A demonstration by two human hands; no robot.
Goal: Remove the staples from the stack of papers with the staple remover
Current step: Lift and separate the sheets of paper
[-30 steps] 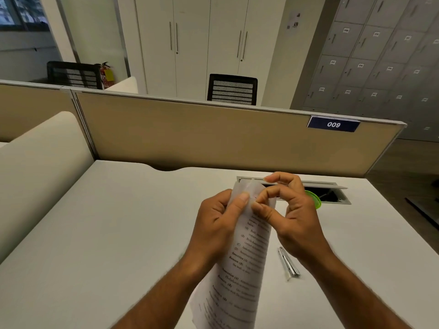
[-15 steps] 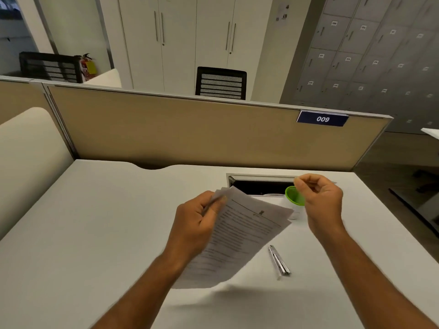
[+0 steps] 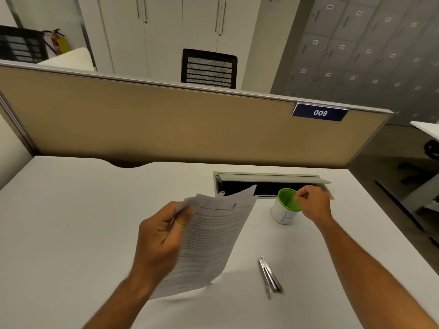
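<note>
My left hand (image 3: 164, 236) grips the stack of printed papers (image 3: 213, 233) at its top left corner and holds it tilted above the white desk (image 3: 71, 233). My right hand (image 3: 313, 203) hovers at the rim of a small white cup with a green inside (image 3: 283, 207), fingertips pinched together over it; whether a staple sits between them is too small to tell. The metal staple remover (image 3: 269, 274) lies flat on the desk between my forearms, untouched.
An open cable tray (image 3: 268, 184) is set into the desk behind the cup. A beige partition (image 3: 166, 124) with a "009" label (image 3: 319, 112) closes the far edge. The desk's right edge drops to the floor.
My right hand left the paper's corner and moved right to the green-lined cup. My left hand lowered and tilted the papers flatter.
</note>
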